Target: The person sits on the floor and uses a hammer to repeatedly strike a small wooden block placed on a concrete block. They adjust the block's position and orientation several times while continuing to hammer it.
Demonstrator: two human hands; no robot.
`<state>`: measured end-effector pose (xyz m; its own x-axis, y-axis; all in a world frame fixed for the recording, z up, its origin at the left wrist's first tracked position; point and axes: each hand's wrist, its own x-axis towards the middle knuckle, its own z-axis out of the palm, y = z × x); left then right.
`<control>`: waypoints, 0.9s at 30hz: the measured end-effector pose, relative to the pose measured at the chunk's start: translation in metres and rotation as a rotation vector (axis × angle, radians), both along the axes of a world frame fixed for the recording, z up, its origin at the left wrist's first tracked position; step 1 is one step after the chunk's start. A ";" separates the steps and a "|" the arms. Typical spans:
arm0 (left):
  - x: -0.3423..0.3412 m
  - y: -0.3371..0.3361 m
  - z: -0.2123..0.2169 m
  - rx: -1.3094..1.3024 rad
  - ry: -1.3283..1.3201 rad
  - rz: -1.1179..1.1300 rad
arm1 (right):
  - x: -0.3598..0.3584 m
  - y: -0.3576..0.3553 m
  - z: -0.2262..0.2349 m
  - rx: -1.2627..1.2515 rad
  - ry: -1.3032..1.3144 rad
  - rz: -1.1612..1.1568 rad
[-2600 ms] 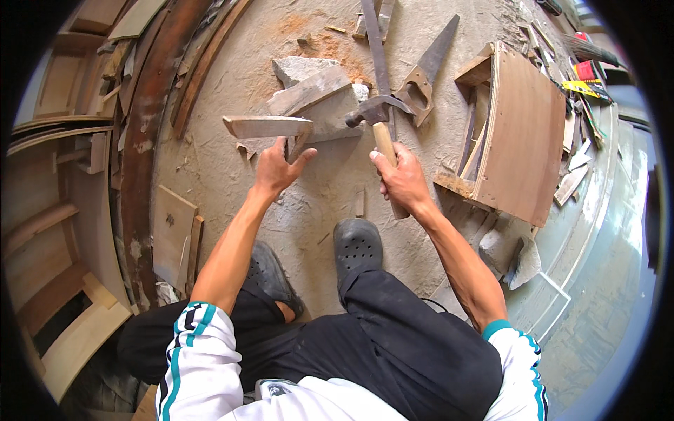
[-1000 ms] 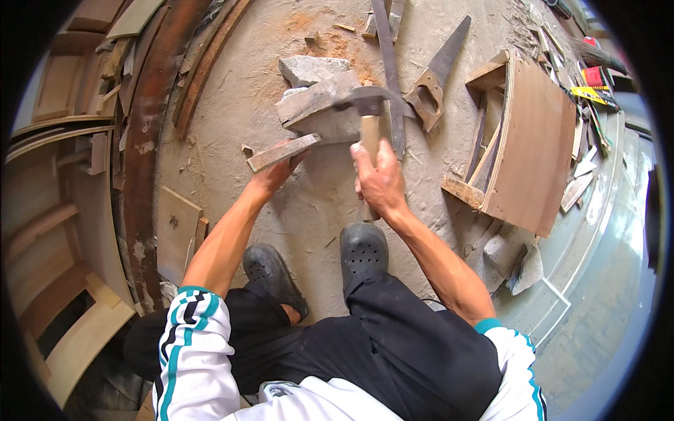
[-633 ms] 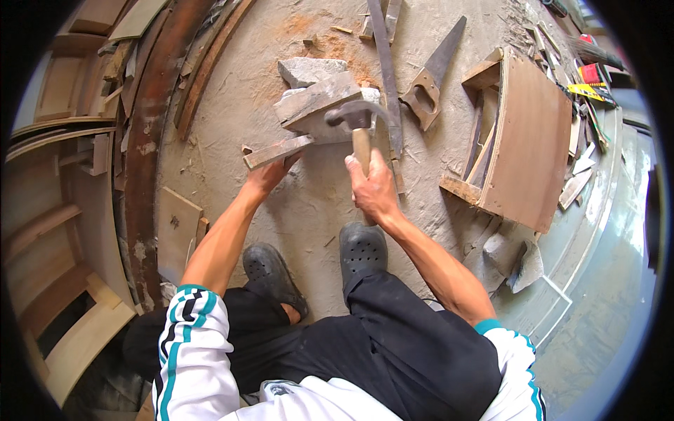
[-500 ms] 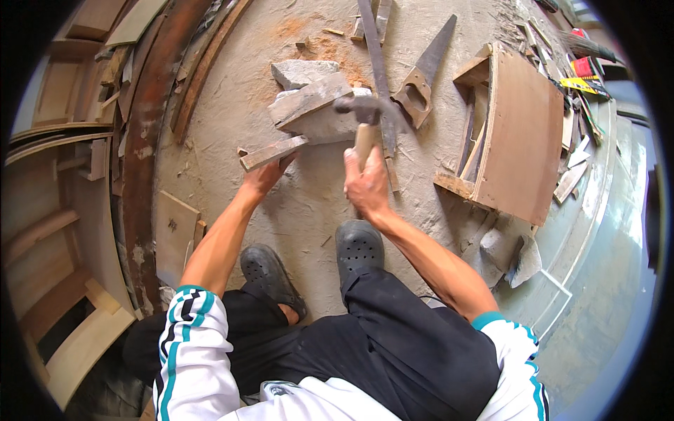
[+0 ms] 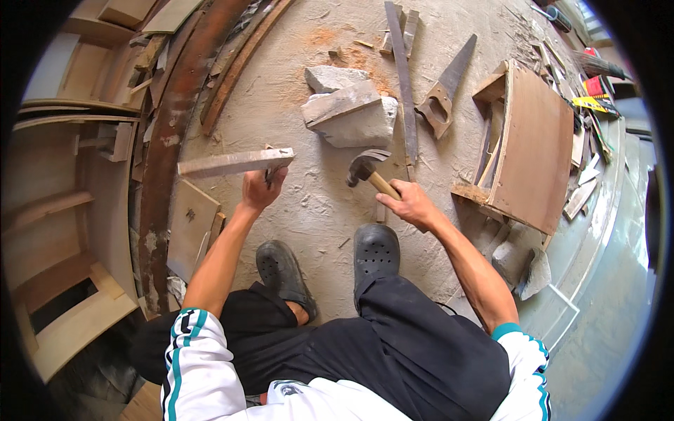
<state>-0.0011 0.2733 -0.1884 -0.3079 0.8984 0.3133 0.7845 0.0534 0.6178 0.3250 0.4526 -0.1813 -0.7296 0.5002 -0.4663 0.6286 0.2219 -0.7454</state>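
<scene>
My left hand [image 5: 263, 188] is closed round a short wooden batten [image 5: 228, 163], held level above the floor near my left foot. A claw hammer [image 5: 382, 184] is in my right hand [image 5: 414, 208], gripped by its wooden handle, with the dark head pointing up and left. Beyond both hands lies a rough concrete block [image 5: 358, 128] with a flat piece of board [image 5: 344, 104] on top. The hammer head is apart from the block and from the batten. A second grey lump [image 5: 335, 77] sits behind the block.
Right of the block lie a long dark strip [image 5: 404, 84] and a handsaw [image 5: 446, 91]. A wooden box frame [image 5: 530, 147] stands farther right, by wood scraps. Long planks [image 5: 172, 133] and open cabinet carcasses [image 5: 77, 231] line the left side.
My left hand has lifted the batten off the block's edge and turned it to point left. My right hand has moved right and lower, the hammer now tilted left.
</scene>
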 end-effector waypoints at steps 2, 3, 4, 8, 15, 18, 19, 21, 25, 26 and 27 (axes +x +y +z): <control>-0.002 -0.005 0.009 -0.137 -0.210 0.027 | 0.002 0.014 -0.001 -0.103 -0.129 0.093; 0.008 0.004 0.020 -0.048 -0.369 0.003 | 0.004 0.019 -0.003 0.022 -0.172 0.168; 0.014 0.009 0.031 -0.088 -0.485 0.020 | 0.003 0.021 -0.001 0.096 -0.228 0.226; 0.020 0.019 0.088 -0.313 -0.759 0.088 | -0.023 0.022 0.031 0.397 -0.368 0.433; 0.016 0.048 0.202 -0.760 -0.497 -0.052 | -0.161 0.043 0.136 -0.198 0.424 0.137; 0.015 0.063 0.232 -0.857 -0.325 -0.061 | -0.197 0.042 0.184 -0.314 0.408 0.220; 0.012 0.066 0.237 -0.839 -0.325 -0.051 | -0.204 0.041 0.190 -0.304 0.411 0.231; 0.005 0.073 0.244 -0.815 -0.335 -0.063 | -0.207 0.035 0.199 0.028 0.403 0.183; -0.004 0.086 0.253 -0.797 -0.305 -0.124 | -0.212 0.032 0.209 0.262 0.406 0.073; -0.006 0.089 0.256 -0.797 -0.280 -0.132 | -0.213 0.032 0.213 0.302 0.409 0.036; -0.008 0.091 0.258 -0.780 -0.238 -0.145 | -0.212 0.028 0.225 0.316 0.414 0.005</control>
<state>-0.0095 0.3640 0.0696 -0.1521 0.8668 -0.4749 0.6696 0.4438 0.5955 0.1133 0.4805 0.0433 -0.8235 0.5662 0.0352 0.2936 0.4785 -0.8275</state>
